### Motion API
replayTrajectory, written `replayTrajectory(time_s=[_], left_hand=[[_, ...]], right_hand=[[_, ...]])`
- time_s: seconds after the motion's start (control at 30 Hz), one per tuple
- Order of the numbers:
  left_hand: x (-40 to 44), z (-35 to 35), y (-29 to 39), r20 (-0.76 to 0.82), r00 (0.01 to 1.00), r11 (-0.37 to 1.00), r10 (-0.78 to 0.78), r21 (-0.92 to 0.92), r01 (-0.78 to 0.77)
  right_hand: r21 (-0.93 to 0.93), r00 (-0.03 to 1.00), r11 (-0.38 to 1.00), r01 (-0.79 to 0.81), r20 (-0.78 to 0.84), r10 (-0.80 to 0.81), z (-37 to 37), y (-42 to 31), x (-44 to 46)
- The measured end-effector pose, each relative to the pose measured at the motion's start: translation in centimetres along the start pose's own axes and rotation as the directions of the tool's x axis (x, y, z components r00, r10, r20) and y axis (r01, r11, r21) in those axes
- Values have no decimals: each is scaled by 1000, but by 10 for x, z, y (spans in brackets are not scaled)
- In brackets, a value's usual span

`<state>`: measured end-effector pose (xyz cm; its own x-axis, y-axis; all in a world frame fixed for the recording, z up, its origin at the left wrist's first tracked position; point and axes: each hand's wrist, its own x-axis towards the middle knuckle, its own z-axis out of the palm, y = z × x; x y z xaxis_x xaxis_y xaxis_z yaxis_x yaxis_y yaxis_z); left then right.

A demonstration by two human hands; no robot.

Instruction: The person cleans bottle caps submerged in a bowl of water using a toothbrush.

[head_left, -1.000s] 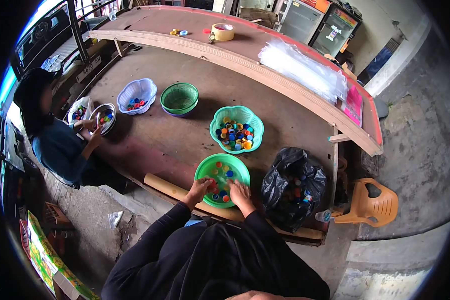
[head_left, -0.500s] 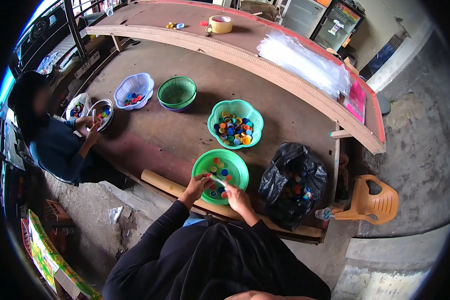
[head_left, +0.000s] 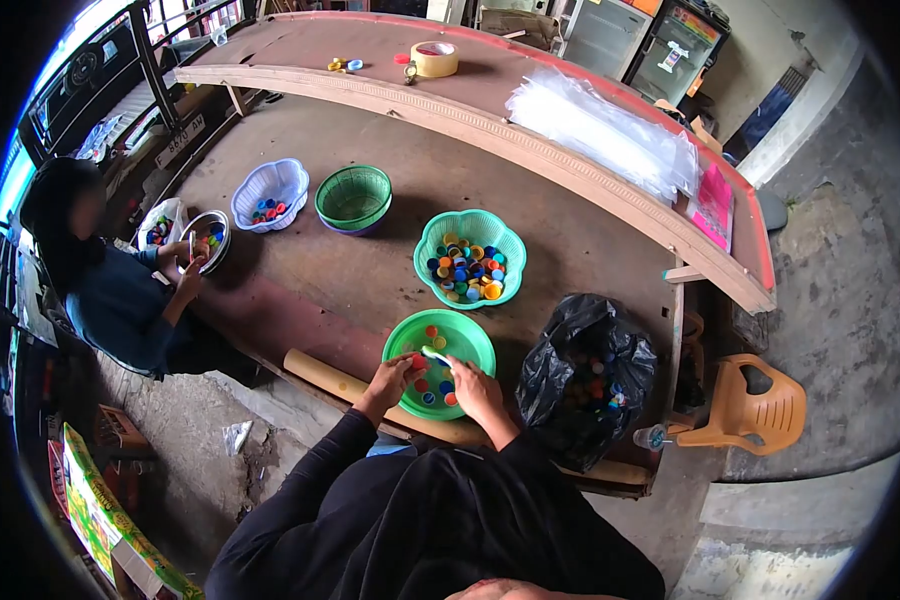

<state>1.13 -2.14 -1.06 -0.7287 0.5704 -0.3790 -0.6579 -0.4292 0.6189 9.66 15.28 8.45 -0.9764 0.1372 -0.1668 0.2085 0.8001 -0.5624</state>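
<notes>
Both my hands are over a round green basin (head_left: 478,338) with several loose bottle caps in it. My left hand (head_left: 390,382) pinches a red bottle cap (head_left: 418,364) above the basin's left side. In my right hand (head_left: 477,388) is a slim, whitish tool (head_left: 435,354) pointing left toward the cap; its exact kind is too small to tell. Just behind the basin stands a scalloped mint-green basket (head_left: 422,262) of mixed caps. A black plastic bag (head_left: 548,385), open at the top with more caps inside, lies to the right.
Across the table (head_left: 300,130), a co-worker (head_left: 120,290) handles something over a metal bowl (head_left: 222,262). Near it are a lilac basket (head_left: 270,180) and stacked green baskets (head_left: 355,195). A raised ledge holds tape (head_left: 434,60) and clear plastic bags (head_left: 600,135). An orange chair (head_left: 760,405) stands right.
The whitish tool has tilted and its tip now points up and left, and the red cap in my left hand shows more plainly. The whole view has shifted slightly.
</notes>
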Motion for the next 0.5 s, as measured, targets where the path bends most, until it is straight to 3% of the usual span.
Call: replayTrajectory(time_s=[0.03, 0.07, 0.27, 0.43, 0.47, 0.5], left_hand=[[-1, 3, 1, -2, 1000, 1000, -3, 2, 3], [-1, 5, 2, -17, 1000, 1000, -11, 14, 11], [2, 13, -2, -79, 997, 991, 5, 134, 6], [0, 19, -1, -59, 996, 972, 60, 233, -44], [0, 19, -1, -65, 991, 929, 119, 361, -88], [-1, 18, 0, -67, 982, 866, 179, 484, -125]], right_hand=[[57, 1000, 998, 26, -18, -25, 0, -4, -5], [38, 996, 999, 38, 75, -41, 10, 5, -6], [45, 997, 997, -61, -36, 63, 16, 30, -1], [-232, 999, 972, 45, -10, -49, 18, 32, 11], [-288, 996, 954, 85, 38, -78, 23, 35, 14], [-205, 998, 979, 7, 70, 8, 9, 18, 12]])
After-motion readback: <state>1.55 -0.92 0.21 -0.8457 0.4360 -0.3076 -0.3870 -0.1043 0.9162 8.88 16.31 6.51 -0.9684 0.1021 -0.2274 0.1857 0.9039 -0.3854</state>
